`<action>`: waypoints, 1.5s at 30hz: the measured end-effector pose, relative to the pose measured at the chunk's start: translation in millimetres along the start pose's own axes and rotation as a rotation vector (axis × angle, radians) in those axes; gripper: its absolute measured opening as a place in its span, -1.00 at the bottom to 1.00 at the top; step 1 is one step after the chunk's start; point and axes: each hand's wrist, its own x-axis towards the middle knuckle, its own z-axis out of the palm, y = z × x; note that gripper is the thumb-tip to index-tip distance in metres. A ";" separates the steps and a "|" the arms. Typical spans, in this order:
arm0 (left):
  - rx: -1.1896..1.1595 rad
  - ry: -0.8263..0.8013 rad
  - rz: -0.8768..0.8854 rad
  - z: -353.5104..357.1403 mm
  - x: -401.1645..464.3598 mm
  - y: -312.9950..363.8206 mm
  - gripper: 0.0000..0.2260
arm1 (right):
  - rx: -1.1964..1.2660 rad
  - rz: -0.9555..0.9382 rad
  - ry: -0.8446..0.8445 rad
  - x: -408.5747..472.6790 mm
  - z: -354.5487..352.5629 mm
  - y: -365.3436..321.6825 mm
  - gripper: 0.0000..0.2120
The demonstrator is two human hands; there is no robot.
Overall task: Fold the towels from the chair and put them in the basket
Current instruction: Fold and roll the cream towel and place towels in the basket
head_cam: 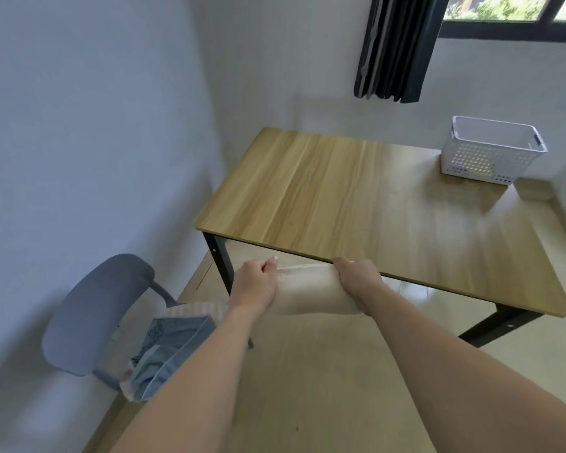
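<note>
A cream towel [311, 291] hangs stretched between my two hands just in front of the table's near edge. My left hand [255, 284] grips its left top corner and my right hand [356, 277] grips its right top corner. Several more towels, a blue patterned one [167, 351] and a striped pale one [198, 310], lie piled on the seat of the grey-blue chair [95, 308] at lower left. The white perforated basket [490, 152] stands on the far right corner of the table; I see nothing inside it.
The wooden table [356, 197] on black legs fills the middle of the view. White walls close in at left and behind. A dark curtain [396, 47] hangs beside the window at upper right. Pale floor lies under my arms.
</note>
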 end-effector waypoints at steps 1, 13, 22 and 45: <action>0.012 0.008 0.002 8.9 0.8 8.7 -0.56 | -0.001 0.002 0.001 5.7 -10.7 1.6 -0.72; 0.034 -0.107 0.125 159.2 31.8 127.0 -0.57 | -0.027 0.028 0.127 99.7 -176.4 34.1 -0.50; 0.019 0.040 0.060 270.8 20.4 226.8 -0.58 | -0.027 -0.006 -0.020 173.5 -309.1 48.9 -0.38; -0.128 0.004 -0.057 487.4 65.8 419.2 -0.75 | 0.073 -0.064 -0.317 364.4 -569.4 61.6 -0.32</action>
